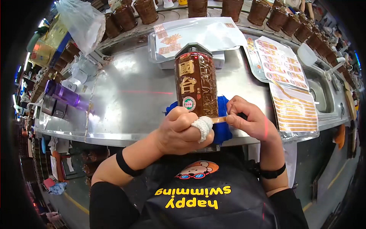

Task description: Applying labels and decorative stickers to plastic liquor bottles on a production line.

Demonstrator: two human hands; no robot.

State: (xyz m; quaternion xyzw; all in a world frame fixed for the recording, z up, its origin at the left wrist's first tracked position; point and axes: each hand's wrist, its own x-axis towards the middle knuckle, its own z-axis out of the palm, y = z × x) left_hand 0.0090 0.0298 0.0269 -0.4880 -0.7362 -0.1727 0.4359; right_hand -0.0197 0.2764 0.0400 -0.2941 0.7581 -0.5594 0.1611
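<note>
A brown, angular bottle [197, 84] with gold lettering and a round green-and-white sticker lies on a blue cloth [224, 131], its base end toward me. My left hand [182, 129] is closed at the near left of the bottle. A bunched white cloth [203, 127] is at its fingers, against the bottle's base end. On the right, my right hand [246, 118] pinches the end of a thin gold strip [219, 120], which runs across the bottle's lower end to the white cloth. Something dark shows between the right fingers; its kind is hidden.
Ahead, a white label sheet [217, 34] lies on a clear tray. To the right are a sticker sheet [280, 59], a gold-striped strip sheet [293, 108] and a sink [318, 93]. Brown bottles [232, 8] line the back conveyor. A purple cup [63, 93] lies left.
</note>
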